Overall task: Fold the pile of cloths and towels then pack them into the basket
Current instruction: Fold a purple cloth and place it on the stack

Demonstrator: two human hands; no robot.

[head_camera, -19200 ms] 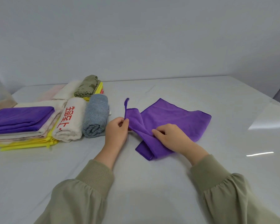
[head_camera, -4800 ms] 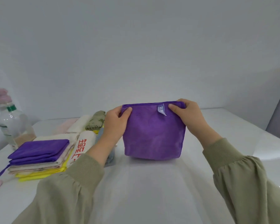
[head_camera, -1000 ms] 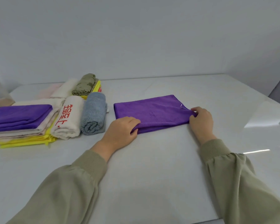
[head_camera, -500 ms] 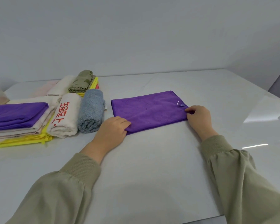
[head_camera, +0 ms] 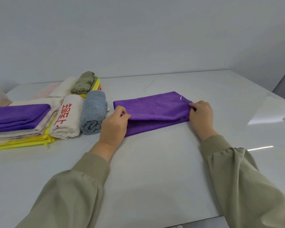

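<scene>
While both hands pinch its ends, purple cloth [head_camera: 152, 109] lies folded.

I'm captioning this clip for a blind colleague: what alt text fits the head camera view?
A person's left hand and right hand pinch opposite ends of a purple cloth on a white table, its near edge raised. Left of it lie folded cloths, a grey roll and a white roll with red characters.
</scene>
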